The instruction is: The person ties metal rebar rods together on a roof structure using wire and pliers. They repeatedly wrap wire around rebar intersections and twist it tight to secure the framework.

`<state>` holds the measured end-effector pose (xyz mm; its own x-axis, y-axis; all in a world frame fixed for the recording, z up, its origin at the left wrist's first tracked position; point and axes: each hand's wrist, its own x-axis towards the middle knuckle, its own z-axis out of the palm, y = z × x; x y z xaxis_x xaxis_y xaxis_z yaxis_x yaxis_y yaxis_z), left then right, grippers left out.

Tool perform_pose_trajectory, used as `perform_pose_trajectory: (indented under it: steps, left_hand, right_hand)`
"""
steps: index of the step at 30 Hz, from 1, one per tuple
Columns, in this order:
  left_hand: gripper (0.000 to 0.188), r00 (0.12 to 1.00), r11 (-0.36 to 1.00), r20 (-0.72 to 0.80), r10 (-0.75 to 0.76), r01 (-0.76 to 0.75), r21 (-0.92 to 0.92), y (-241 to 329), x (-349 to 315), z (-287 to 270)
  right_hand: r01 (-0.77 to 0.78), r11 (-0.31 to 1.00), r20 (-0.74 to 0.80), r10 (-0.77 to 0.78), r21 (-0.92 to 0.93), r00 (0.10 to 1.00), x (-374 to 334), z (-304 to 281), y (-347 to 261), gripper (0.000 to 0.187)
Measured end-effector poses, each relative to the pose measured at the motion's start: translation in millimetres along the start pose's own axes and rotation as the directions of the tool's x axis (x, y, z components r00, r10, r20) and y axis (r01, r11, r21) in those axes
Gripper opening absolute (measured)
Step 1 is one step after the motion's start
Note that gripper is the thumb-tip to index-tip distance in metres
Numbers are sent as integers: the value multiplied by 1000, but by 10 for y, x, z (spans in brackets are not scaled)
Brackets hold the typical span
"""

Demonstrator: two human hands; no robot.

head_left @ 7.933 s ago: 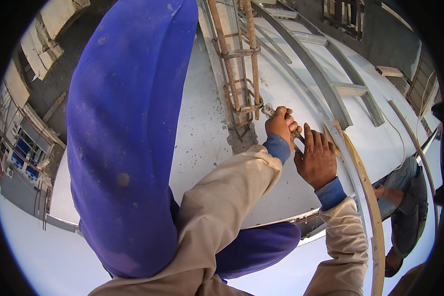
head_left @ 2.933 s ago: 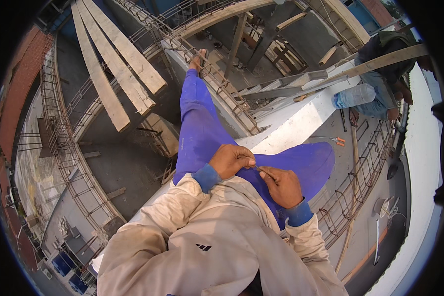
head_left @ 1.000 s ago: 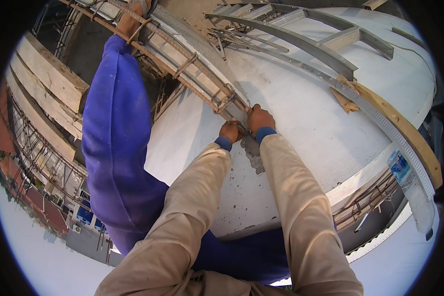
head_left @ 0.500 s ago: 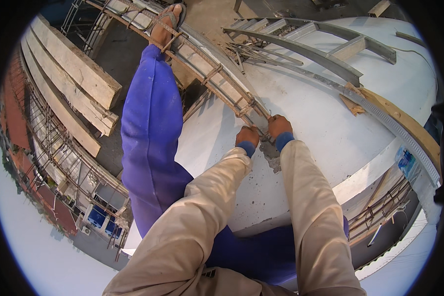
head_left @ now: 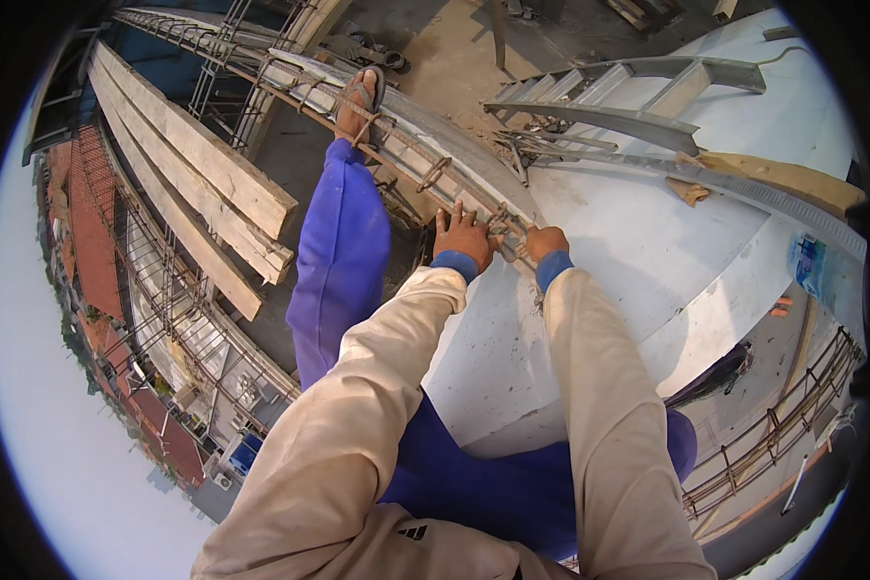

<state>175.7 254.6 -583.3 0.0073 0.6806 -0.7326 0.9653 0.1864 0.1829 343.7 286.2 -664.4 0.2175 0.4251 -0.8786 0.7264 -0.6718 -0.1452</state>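
Observation:
My left hand (head_left: 464, 238) lies with fingers spread over the near end of a long, rusty rebar cage (head_left: 433, 176). Just right of it, my right hand (head_left: 547, 243) is closed in a fist against the cage's end; what it grips is hidden. The cage is made of ribbed bars tied with stirrups and slopes away to the upper left. My foot in a flip-flop (head_left: 361, 102) is planted on the cage farther along. Below my hands spreads a pale, smooth concrete surface (head_left: 638, 208).
Long wooden planks (head_left: 188, 159) lie at the left, above a drop to rooftops. A ladder-like metal frame (head_left: 686, 94) rests at the upper right, near a perforated metal strip (head_left: 759, 196). More rebar (head_left: 778, 430) runs along the lower right.
My left hand has gone from a closed grip at the cage's end to spread fingers farther up it. The right hand stays closed near the end. The view has shifted.

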Motion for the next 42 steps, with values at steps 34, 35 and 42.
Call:
perform_pose_trajectory:
  steps: [34, 35, 42]
  left_hand:
    - [55, 988, 987, 17, -155, 155, -36, 18, 319, 228]
    - [54, 990, 989, -3, -143, 143, -24, 35, 304, 211]
    - [46, 991, 990, -6, -137, 136, -40, 54, 287, 183]
  right_hand:
    - [192, 926, 181, -138, -326, 974, 453, 469, -153, 26]
    - [212, 928, 203, -154, -305, 967, 395, 413, -156, 26]
    - [288, 910, 243, -220, -297, 945, 472, 424, -130, 28]
